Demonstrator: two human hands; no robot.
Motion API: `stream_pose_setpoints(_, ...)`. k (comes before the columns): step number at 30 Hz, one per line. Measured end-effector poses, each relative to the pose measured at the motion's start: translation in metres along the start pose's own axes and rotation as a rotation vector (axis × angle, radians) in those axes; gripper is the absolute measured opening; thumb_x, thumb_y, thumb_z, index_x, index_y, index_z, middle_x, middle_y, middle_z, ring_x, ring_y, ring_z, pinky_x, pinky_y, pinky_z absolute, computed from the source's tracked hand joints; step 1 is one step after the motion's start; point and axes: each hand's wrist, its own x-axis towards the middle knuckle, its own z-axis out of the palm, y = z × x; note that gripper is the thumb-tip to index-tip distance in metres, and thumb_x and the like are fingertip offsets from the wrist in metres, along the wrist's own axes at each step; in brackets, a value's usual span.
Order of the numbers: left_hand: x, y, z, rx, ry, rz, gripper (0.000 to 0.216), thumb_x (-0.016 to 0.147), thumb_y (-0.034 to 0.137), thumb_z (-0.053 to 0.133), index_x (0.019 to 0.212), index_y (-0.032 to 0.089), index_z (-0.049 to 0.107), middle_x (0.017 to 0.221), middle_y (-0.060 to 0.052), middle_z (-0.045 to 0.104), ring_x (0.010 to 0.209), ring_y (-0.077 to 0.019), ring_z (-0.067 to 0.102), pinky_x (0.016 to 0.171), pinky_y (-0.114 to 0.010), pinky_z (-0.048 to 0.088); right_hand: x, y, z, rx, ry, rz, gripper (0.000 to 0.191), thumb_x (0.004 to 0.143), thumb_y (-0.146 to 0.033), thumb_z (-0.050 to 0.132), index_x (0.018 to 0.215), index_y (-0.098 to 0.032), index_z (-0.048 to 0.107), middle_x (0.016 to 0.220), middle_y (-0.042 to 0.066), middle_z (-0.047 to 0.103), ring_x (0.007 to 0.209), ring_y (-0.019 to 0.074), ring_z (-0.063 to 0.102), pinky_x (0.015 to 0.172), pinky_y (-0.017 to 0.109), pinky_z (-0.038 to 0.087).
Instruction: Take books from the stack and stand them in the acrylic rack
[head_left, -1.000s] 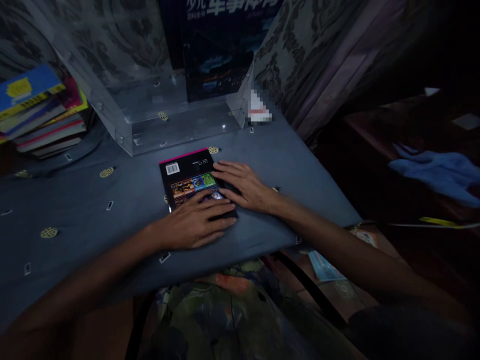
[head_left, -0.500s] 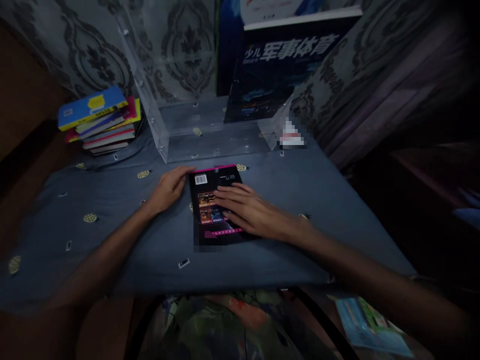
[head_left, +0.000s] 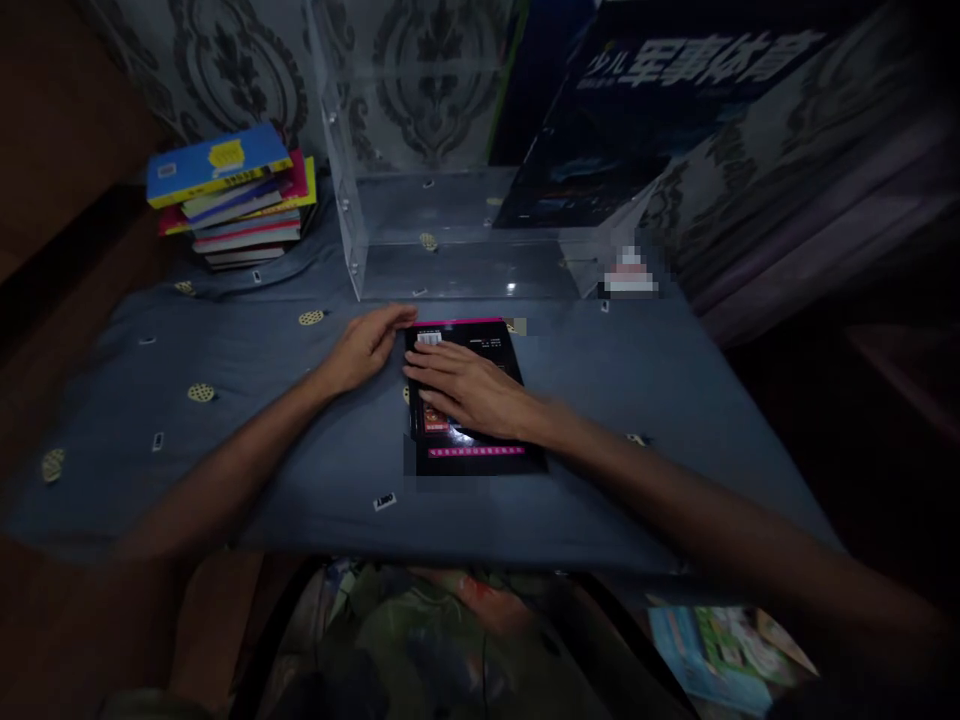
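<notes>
A black book [head_left: 480, 463] with pink strips and a barcode lies flat on the blue cloth in front of me. My right hand [head_left: 469, 390] rests flat on its cover, fingers stretched toward the left edge and partly hiding the barcode and the small pictures. At the book's far left corner is my left hand [head_left: 369, 348], its fingers extended and the tips by the pink edge. Whether those fingertips press on the corner or only lie beside it, I cannot tell.
Behind the book stands a clear acrylic rack [head_left: 465, 270] with a large dark blue book [head_left: 600, 140] leaning in it. A stack of books [head_left: 232, 200] is at the back left. Colourful books [head_left: 720, 650] lie low at the right, below the table [head_left: 300, 510].
My right hand has slid left and toward the far end across the cover. My left hand stays by the corner. The whole view has shifted.
</notes>
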Motion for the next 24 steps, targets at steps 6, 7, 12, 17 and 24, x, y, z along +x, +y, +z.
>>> stream_pose_setpoints(6,-0.001,0.005,0.001,0.212,-0.008,0.084,0.039,0.094,0.011,0.039,0.126,0.015,0.060,0.117,-0.010,0.071,0.111,-0.0198,0.066,0.101,-0.039,0.051,-0.028,-0.041,-0.003,0.040,-0.032,-0.071,0.036,0.104,-0.027,0.047,0.134,-0.015,0.063,0.140,0.009,0.065,0.143,0.0251,0.047,0.122,0.051,0.035)
stream_pose_setpoints(7,-0.001,0.007,0.001,0.234,-0.019,0.094,0.039,0.094,0.011,0.039,0.125,0.015,0.061,0.117,-0.009,0.070,0.111,-0.0199,0.065,0.102,-0.038,0.051,-0.033,-0.047,-0.003,0.040,-0.034,-0.072,0.035,0.104,-0.027,0.048,0.133,-0.016,0.064,0.140,0.009,0.065,0.143,0.0246,0.047,0.122,0.050,0.035)
stream_pose_setpoints(12,-0.002,0.015,0.002,0.321,-0.072,0.074,0.036,0.096,0.017,0.039,0.122,0.019,0.063,0.127,-0.009,0.066,0.118,-0.0211,0.062,0.103,-0.039,0.049,-0.058,-0.070,0.000,0.019,-0.045,-0.036,0.036,0.101,-0.019,0.050,0.135,-0.018,0.063,0.144,0.007,0.062,0.144,0.0230,0.046,0.121,0.049,0.036)
stream_pose_setpoints(17,-0.003,0.029,0.004,0.436,-0.114,-0.006,0.032,0.100,0.028,0.041,0.120,0.019,0.064,0.131,-0.010,0.065,0.115,-0.0247,0.065,0.096,-0.039,0.053,-0.079,-0.077,-0.003,-0.007,-0.074,-0.018,0.042,0.099,-0.013,0.050,0.140,-0.019,0.058,0.145,0.009,0.060,0.146,0.0234,0.043,0.122,0.054,0.032)
stream_pose_setpoints(24,-0.003,0.039,0.007,0.417,-0.142,-0.020,0.037,0.102,0.036,0.039,0.124,0.017,0.062,0.131,-0.011,0.066,0.118,-0.0251,0.065,0.097,-0.039,0.053,-0.111,-0.069,-0.003,-0.205,0.125,0.317,0.043,0.097,-0.030,0.060,0.139,-0.023,0.058,0.151,0.020,0.051,0.145,0.0358,0.042,0.111,0.065,0.041)
